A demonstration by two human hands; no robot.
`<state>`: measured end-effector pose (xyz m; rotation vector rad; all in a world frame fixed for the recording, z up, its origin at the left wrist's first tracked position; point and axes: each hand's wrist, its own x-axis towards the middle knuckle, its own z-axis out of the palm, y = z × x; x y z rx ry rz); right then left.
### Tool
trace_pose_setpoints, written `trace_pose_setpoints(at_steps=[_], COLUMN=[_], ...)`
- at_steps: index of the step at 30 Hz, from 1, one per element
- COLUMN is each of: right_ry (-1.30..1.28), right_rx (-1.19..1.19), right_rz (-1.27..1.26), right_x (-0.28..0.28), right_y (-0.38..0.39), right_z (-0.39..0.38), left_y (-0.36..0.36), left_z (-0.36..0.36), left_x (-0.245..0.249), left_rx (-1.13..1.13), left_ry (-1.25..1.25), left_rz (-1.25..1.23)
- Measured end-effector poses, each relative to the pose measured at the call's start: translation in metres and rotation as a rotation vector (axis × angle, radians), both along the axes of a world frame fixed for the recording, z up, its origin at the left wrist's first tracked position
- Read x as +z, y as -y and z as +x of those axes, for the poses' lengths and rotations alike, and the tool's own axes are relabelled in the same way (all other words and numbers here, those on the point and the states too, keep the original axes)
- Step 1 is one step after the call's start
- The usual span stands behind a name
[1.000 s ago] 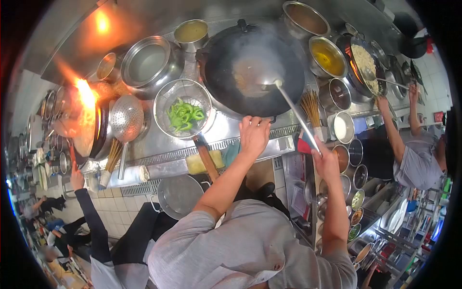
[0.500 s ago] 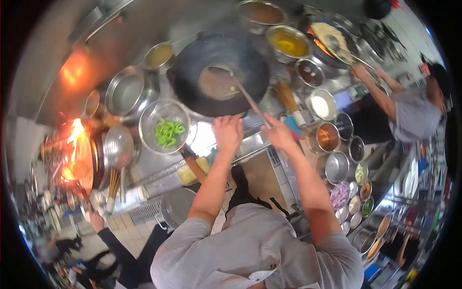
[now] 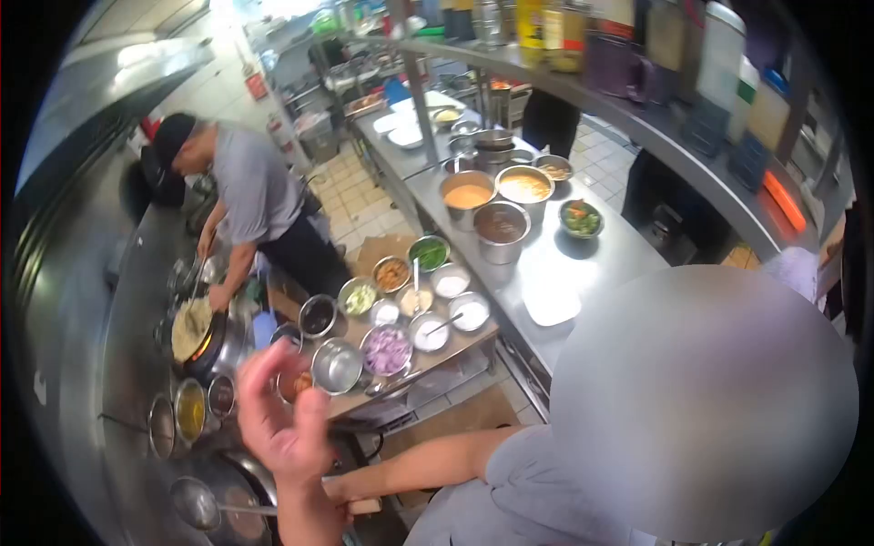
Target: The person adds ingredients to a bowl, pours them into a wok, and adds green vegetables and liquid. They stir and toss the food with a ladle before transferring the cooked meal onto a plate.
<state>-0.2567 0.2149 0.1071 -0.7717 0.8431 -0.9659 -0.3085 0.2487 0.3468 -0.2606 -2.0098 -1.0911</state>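
Raised in the foreground is my left hand (image 3: 282, 419), empty, with its fingers curved and thumb apart. Behind that wrist, partly hidden, my right hand (image 3: 335, 496) is closed around the handle of a ladle (image 3: 196, 503). The ladle's round metal bowl lies over a dark wok (image 3: 248, 469) at the lower left, with brownish contents showing inside. My left forearm covers part of the handle; its wooden end sticks out right of my right hand. Just beyond my left fingers stand an empty-looking steel pot (image 3: 337, 366) and a bowl of chopped purple onion (image 3: 386, 350).
A co-worker (image 3: 255, 182) leans over another wok with flat pale food (image 3: 191, 329) and flame beneath. Several ingredient bowls crowd the side counter. Pots of orange soup (image 3: 468, 193) and brown sauce (image 3: 502, 227) stand on a steel table (image 3: 592, 282). An overhead shelf (image 3: 592, 86) holds bottles.
The view has swung to the right, toward the co-worker and side counter. My left hand has lifted from beside the wok's near edge. My right hand still grips the ladle.
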Motion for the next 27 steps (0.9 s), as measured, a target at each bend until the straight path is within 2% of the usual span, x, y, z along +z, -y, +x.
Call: trace_pose_setpoints(at_steps=[4, 5, 7, 9, 13, 16, 17, 20, 22, 23, 24, 26, 27], right_ry=[-0.007, 0.002, 0.006, 0.015, 0.04, 0.07, 0.074, 0.078, 0.077, 0.072, 0.064, 0.044, 0.041], right_rx=[-0.146, -0.175, -0.227, -0.265, -0.314, -0.309, -0.307, -0.284, -0.267, -0.257, -0.248, -0.219, -0.199], right_rz=[-0.074, -0.084, -0.109, -0.126, -0.152, -0.157, -0.159, -0.154, -0.146, -0.139, -0.132, -0.104, -0.08], right_x=[0.019, 0.023, 0.031, 0.038, 0.047, 0.053, 0.055, 0.061, 0.062, 0.063, 0.065, 0.063, 0.062], right_y=[-0.075, -0.088, -0.113, -0.132, -0.159, -0.164, -0.164, -0.157, -0.148, -0.142, -0.135, -0.123, -0.116], right_z=[-0.066, -0.074, -0.089, -0.099, -0.107, -0.101, -0.099, -0.09, -0.082, -0.077, -0.072, -0.058, -0.055], left_y=[-0.162, -0.197, -0.275, -0.326, -0.38, -0.382, -0.382, -0.343, -0.292, -0.254, -0.221, -0.146, -0.106], left_z=[-0.109, -0.136, -0.202, -0.231, -0.291, -0.306, -0.307, -0.28, -0.237, -0.208, -0.188, -0.124, -0.08], left_x=[0.088, 0.101, 0.11, 0.133, 0.137, 0.13, 0.126, 0.122, 0.124, 0.126, 0.121, 0.1, 0.085], left_rx=[-0.484, -0.534, -0.57, -0.608, -0.522, -0.638, -0.595, -0.64, -0.633, -0.502, -0.58, -0.477, -0.303], left_ry=[0.032, -0.022, -0.361, -0.026, 0.048, 0.03, -0.045, -0.102, -0.159, -0.11, -0.142, -0.226, -0.263], left_rz=[-0.275, -0.34, -0.257, -0.083, 0.041, 0.116, 0.159, 0.32, 0.432, 0.371, 0.448, 0.485, 0.428])
